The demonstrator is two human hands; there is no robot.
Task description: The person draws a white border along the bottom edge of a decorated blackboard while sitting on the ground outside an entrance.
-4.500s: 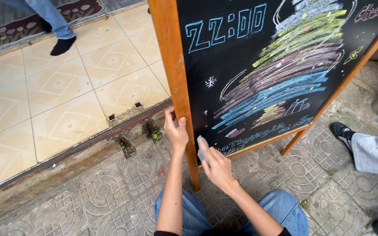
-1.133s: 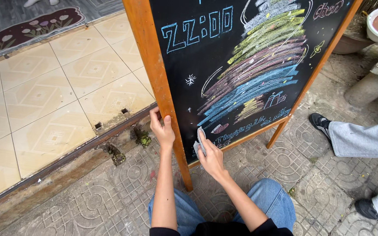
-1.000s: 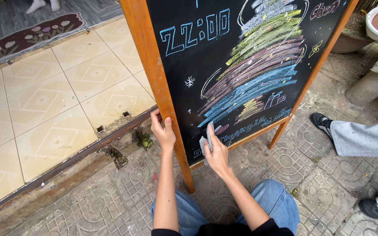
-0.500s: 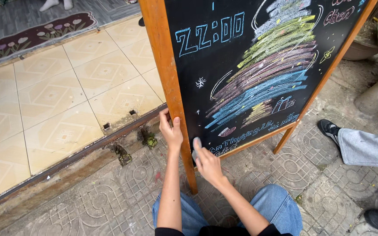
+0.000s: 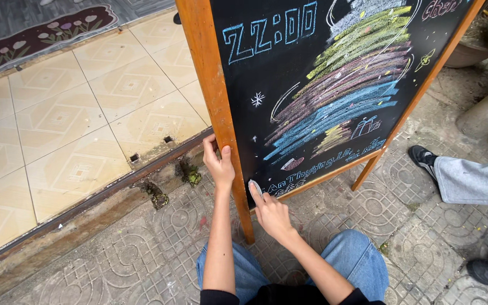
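The person is crouching on the patterned paving point(image 5: 159, 254), with knees in blue jeans point(image 5: 362, 265) showing closest to the camera, just below the chalkboard sign point(image 5: 289, 90). Both bare forearms are reaching up from there toward the sign's lower left corner.

The right hand point(image 5: 271, 210) is pinching a short piece of white chalk point(image 5: 255, 187) between thumb and fingers, and the chalk's tip is touching the black board right at its bottom edge, beside the small pale lettering there. The left hand point(image 5: 219, 165) is wrapping around the sign's orange wooden frame point(image 5: 213, 85), thumb on the front face and fingers curled behind, gripping the post a little above the right hand.

The chalkboard sign is standing tilted on its wooden legs on the paving, filling the upper middle of the view. On it, large blue chalk digits are sitting at the top left, and a layered drawing point(image 5: 345, 85) in yellow, purple, pink and blue strokes is spreading to their right.

Left of the sign, beige patterned tiles point(image 5: 63, 130) are stretching away behind a rusty metal track point(image 5: 114, 189). Right of the sign, another person's grey trouser leg point(image 5: 475, 181) and black shoe point(image 5: 422, 158) are resting on the paving.
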